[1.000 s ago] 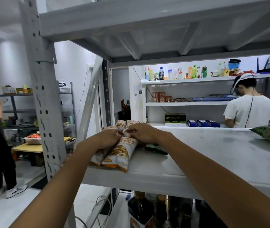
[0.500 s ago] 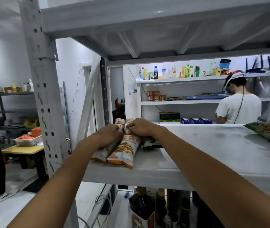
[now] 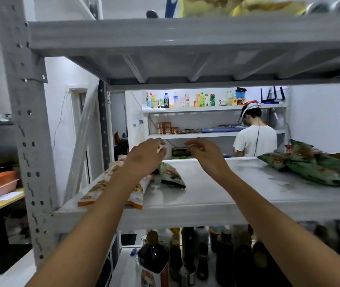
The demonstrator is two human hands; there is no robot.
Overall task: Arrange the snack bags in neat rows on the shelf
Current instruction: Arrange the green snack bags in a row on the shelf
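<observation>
Left end of the middle shelf [image 3: 227,195], looking up and in.

- Your left hand [image 3: 146,157] hovers above the bags, fingers loosely curled, nothing in it that shows. A pale patch at the fingertips is too blurred to read.
- Your right hand [image 3: 204,155] hovers beside it, well off the shelf surface, fingers relaxed and part curled, empty.
- 2 orange snack bags [image 3: 102,184] lie side by side at the far left, long axis front to back, lower ends near the front lip. Your left forearm hides part of both.
- 1 small green bag [image 3: 172,176] lies just right of them, skewed off their line. Whether it touches them, you cannot tell; the hand covers the join.
- A heap of green bags [image 3: 314,167] sits at the right end, well apart and unsorted.
- Below: dark bottles [image 3: 154,255]. Behind: a person in a white shirt [image 3: 255,139] at another rack.

Handling, as a judgement: these look like light, air-puffed film packs, slick on painted steel and soft-sided, with contents that probably crush. Pinch the flat sealed seam at the top, or nudge the long sides with straight fingers; do not squeeze the belly. Sliding should beat lifting. The skewed green bag looks like the next one to square up. The row is barely begun.
</observation>
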